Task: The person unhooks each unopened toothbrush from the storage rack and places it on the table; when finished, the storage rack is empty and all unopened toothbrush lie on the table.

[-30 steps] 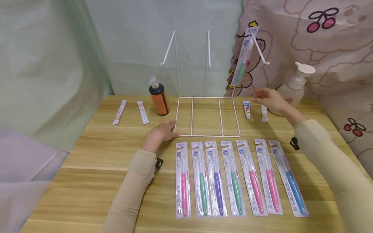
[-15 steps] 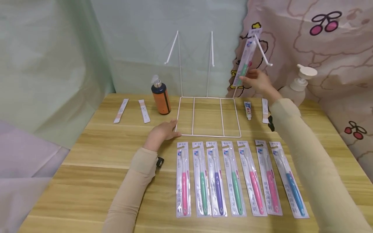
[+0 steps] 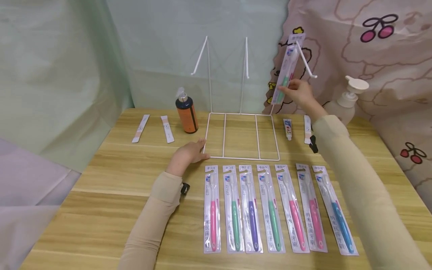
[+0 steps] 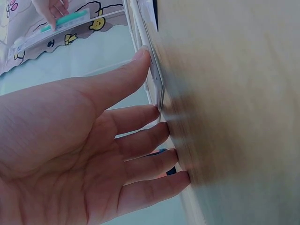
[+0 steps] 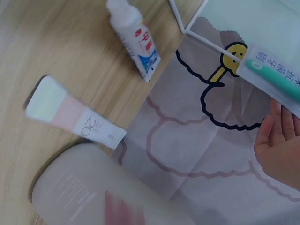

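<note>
A white wire rack with three hooks stands on the table. My left hand rests at its front left corner, thumb on the wire and fingers stretched out, tips down at the tabletop in the left wrist view. From the right hook hangs a packaged toothbrush with a green handle. My right hand pinches the lower part of that pack, thumb across its front; the other fingers are partly hidden. Several more packaged toothbrushes lie side by side in front of the rack, with pink, green, purple and blue handles.
An orange and dark pump bottle stands left of the rack, a white pump bottle at the right back. A small toothpaste tube and a flat white tube lie right of the rack. Two slim packets lie at left.
My right hand has moved up and left from above the small tubes to the hanging toothbrush and taken hold of its lower part. The left hand stays at the rack's corner.
</note>
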`<act>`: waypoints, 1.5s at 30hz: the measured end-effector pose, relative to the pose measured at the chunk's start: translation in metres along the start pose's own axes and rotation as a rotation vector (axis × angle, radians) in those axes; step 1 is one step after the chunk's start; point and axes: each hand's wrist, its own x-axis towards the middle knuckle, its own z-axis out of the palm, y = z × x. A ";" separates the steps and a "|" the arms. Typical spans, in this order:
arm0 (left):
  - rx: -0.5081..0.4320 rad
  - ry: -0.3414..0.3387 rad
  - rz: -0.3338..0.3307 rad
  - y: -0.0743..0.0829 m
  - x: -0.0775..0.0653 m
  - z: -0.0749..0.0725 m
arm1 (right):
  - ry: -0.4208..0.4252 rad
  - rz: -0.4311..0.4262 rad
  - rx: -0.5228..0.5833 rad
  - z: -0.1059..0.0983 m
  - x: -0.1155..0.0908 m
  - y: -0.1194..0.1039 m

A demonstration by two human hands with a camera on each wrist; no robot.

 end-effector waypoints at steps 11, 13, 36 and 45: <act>0.009 -0.003 0.009 -0.005 0.000 0.000 | -0.014 -0.055 0.009 -0.003 -0.030 0.012; -0.005 -0.002 0.008 -0.005 0.001 0.000 | -0.024 -0.065 0.021 -0.002 -0.036 0.015; -0.003 0.013 0.020 -0.006 0.002 0.004 | -0.134 -0.115 0.125 -0.002 -0.101 0.035; 0.005 0.018 0.031 -0.007 0.002 0.003 | -0.155 -0.160 0.145 -0.005 -0.126 0.037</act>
